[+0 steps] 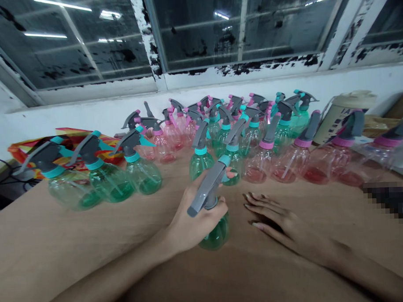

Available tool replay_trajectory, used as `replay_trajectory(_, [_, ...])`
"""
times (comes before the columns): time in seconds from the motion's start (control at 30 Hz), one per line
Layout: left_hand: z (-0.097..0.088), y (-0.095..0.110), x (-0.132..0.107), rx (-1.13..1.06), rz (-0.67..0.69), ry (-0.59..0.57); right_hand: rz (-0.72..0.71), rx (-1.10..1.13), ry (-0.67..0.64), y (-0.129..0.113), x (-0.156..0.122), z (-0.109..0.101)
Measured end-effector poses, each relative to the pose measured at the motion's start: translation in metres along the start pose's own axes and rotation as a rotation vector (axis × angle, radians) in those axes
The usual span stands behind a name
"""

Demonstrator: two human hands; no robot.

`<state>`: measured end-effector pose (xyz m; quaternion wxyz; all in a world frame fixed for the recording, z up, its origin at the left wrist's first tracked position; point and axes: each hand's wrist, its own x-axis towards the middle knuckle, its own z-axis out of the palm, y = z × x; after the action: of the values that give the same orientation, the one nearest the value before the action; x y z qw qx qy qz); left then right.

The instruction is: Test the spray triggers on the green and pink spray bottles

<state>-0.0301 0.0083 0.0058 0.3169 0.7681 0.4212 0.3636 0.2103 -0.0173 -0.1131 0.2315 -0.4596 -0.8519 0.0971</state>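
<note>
My left hand (197, 213) is wrapped round the neck of a green spray bottle (217, 234) with a grey trigger head, which stands near the middle of the table. My fingers cover much of its collar and upper body. To the right of that bottle, my right hand (276, 219) rests low over the tabletop, fingers stretched out and holding nothing. Just beyond the left hand stand two more green spray bottles (201, 162) with turquoise collars. A pink spray bottle (256, 166) is the closest one beyond the right fingertips.
Three green bottles (110, 185) stand in a row at the left. More pink bottles (317, 166) line the right, with several others clustered by the wall. A colourful bag (78, 137), a cream bag (345, 110) and a blurred dark object (391, 201) lie around the wooden table (153, 276).
</note>
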Motion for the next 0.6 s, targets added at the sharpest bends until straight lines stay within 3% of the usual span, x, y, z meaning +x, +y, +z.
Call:
replay_trajectory(0.33, [0.0000,-0.0021,-0.0009,-0.125,-0.024,-0.013,-0.014,0.009,0.006,0.0030,-0.0009,0.0014])
replay_trajectory(0.6, [-0.0003,0.0072,-0.0010,0.092,-0.100,0.024,-0.024,0.011,-0.004,0.0034,-0.0007,0.0000])
